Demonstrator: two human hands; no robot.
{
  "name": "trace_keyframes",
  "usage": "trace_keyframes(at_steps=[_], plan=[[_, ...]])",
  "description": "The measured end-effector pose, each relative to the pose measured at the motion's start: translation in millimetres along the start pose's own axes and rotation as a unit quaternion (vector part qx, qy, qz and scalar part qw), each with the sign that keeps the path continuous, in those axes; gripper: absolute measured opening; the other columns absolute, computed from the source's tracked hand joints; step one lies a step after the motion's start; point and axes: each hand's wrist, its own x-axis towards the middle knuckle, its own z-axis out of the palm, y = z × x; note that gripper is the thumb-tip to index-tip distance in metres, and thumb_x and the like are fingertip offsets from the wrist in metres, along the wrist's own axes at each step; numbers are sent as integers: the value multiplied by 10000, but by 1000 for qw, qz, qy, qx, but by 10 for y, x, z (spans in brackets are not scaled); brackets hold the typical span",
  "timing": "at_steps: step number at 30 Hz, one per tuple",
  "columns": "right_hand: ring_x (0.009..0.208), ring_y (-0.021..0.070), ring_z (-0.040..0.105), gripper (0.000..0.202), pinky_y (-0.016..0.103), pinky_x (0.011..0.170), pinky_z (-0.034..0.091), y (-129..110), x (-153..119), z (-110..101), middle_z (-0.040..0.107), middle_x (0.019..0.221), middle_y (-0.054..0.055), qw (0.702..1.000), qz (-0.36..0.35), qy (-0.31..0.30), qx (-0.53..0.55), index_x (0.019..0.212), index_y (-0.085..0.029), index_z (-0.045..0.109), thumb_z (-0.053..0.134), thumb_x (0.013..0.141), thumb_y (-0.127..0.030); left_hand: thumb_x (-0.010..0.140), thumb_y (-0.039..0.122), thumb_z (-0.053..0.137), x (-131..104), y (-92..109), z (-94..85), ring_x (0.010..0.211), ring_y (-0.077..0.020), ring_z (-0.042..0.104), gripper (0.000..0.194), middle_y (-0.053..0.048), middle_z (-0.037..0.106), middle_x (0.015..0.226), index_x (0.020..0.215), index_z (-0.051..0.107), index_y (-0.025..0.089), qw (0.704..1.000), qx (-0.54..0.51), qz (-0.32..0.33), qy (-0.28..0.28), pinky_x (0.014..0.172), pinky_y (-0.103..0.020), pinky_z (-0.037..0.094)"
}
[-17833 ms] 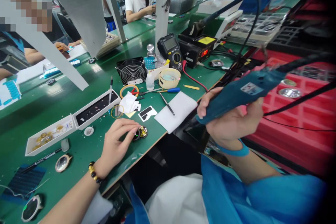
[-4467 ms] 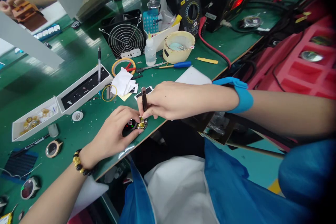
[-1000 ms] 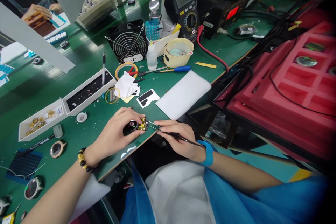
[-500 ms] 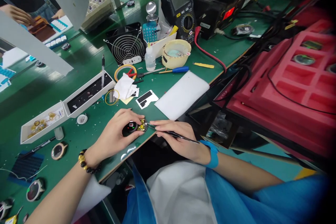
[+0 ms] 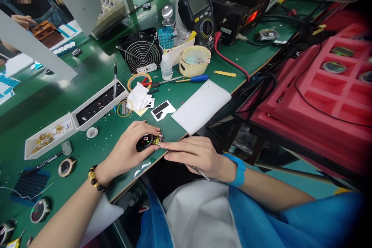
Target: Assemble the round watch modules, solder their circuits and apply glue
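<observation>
Close to the table's front edge, my left hand (image 5: 132, 143) grips a small round watch module (image 5: 145, 139) between thumb and fingers. Its dark face shows red and green lights, and a gold-coloured flexible circuit (image 5: 158, 139) sticks out on the right side. My right hand (image 5: 197, 155) is closed on slim metal tweezers (image 5: 201, 173), whose tips are at the gold-coloured part. Fingers partly cover both the module and the tweezers. A white card with black patches (image 5: 163, 111) and a white foam sheet (image 5: 202, 106) lie just beyond my hands.
Behind stand a multimeter (image 5: 200, 11), a fan (image 5: 141, 52), a cream round tub (image 5: 193, 66) and a small bottle (image 5: 166, 68). White parts trays (image 5: 48, 139) and watch cases (image 5: 66, 167) lie left. Red foam trays (image 5: 319, 85) rise at right. Another person's hand (image 5: 23, 20) shows at upper left.
My right hand has shifted slightly left and down, and the tweezers are held at a steeper angle. My left hand keeps its hold on the module. The other person's hands have moved.
</observation>
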Motion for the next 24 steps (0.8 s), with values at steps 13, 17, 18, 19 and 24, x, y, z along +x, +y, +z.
trace_keyframes(at_steps=[13,17,18,19,24], plan=[[1031,199,762,267,309,860,635,-21,-20,-94,777,1165,91,987,118,87,65,1159,-183,710,729,911,-86,955,286,697,-4,7,-3,1195,-234,564,378,-62,677,1253,1322,613,253,999,34,12,-5,1108,-444,441],[931,205,780,254,316,807,651,-9,-5,-85,804,1038,67,972,175,131,86,1111,-202,727,791,877,-126,962,250,683,0,3,-3,1189,-230,566,349,-61,667,1269,1308,636,268,998,46,32,-8,1084,-439,452],[916,203,781,250,318,795,651,-8,-3,-79,805,1031,64,971,178,132,84,1108,-203,727,789,879,-124,968,243,674,0,1,-2,1188,-229,565,350,-60,662,1275,1314,638,277,998,54,36,-10,1089,-444,448],[902,200,782,247,317,784,650,-7,0,-74,806,1026,61,972,179,132,80,1105,-202,726,789,880,-122,972,238,665,0,0,-1,1188,-229,563,356,-59,654,1282,1324,638,287,997,63,40,-13,1096,-452,443],[850,185,780,236,308,747,635,-11,24,-49,810,999,49,973,179,129,62,1081,-183,723,804,869,-118,980,227,645,-1,4,6,1204,-238,552,401,-58,627,1306,1368,621,330,995,89,42,-22,1108,-479,443]])
